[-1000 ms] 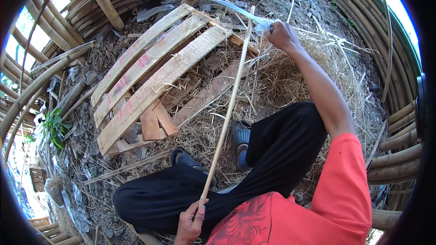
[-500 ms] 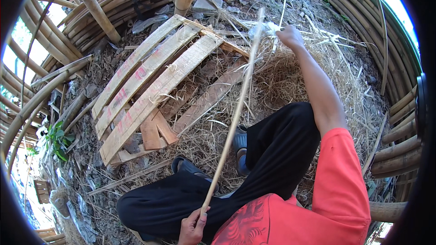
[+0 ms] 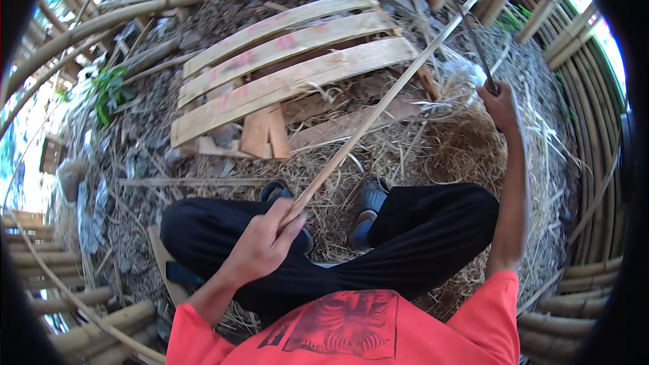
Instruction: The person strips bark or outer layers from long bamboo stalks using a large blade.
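Curved bamboo poles [image 3: 108, 17] ring the work spot like a fence, and dry straw and shavings [image 3: 466, 142] cover the ground ahead of both hands. The person sits with knees spread in black trousers [image 3: 419, 230], dark shoes [image 3: 368, 203] showing between them just beyond the left hand. The left hand [image 3: 260, 247] is low and near the body, forearm rising from the lower edge, fingers clenched around the near end of a long thin bamboo strip [image 3: 378, 108]. The strip's long axis runs diagonally, from that hand up and away to the right, its far end pointing toward the upper right, past the right hand and over the straw. The right arm is stretched out almost straight, forearm running up the right side, and the right hand [image 3: 499, 105] is closed around the handle of a slender dark blade [image 3: 473, 40], seemingly a knife, which angles up and leftward toward the strip; whether blade and strip touch cannot be told. Beyond the left hand, left of the strip, lies a pallet of pale wooden planks [image 3: 291, 54] with faded red marks, two short boards [image 3: 263, 132] leaning beneath it.
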`<state>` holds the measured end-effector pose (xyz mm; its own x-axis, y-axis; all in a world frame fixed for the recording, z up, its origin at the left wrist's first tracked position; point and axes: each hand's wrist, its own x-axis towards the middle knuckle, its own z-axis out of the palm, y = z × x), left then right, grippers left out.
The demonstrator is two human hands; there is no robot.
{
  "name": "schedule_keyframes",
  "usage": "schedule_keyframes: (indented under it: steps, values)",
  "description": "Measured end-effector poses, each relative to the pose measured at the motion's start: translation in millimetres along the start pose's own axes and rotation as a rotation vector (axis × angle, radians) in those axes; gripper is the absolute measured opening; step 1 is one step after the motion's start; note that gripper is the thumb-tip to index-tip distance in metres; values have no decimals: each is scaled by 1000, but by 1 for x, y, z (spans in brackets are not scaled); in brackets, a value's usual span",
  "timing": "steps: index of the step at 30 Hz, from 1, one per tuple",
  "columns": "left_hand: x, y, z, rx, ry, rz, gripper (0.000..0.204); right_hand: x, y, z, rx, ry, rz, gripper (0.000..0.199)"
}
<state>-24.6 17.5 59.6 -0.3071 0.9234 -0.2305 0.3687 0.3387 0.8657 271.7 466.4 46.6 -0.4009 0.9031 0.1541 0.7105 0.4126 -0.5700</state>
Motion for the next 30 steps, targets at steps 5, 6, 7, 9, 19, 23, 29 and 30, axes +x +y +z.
schedule_keyframes:
  steps: [5,6,7,9,19,23,29,30]
  values:
    - [13,-12,6,-162,58,47,35,-66,-163,34,-89,-438,-148,21]
    - [15,-4,7,-186,51,16,39,-80,-179,39,-127,-507,-214,19]
    - [19,-4,11,-192,46,19,39,-96,-186,47,-154,-484,-358,16]
    - [29,-7,19,-409,4,-90,39,-118,-191,69,-191,-510,-512,17]
    - [39,-14,55,-275,134,100,36,-135,-201,108,-229,-502,-524,22]
    - [46,-21,65,-231,173,136,36,-129,-196,120,-349,-518,-492,23]
    - [50,-22,67,-190,190,106,38,-124,-187,127,-395,-532,-508,21]
    - [49,-21,67,-197,187,82,38,-122,-187,128,-393,-535,-502,21]
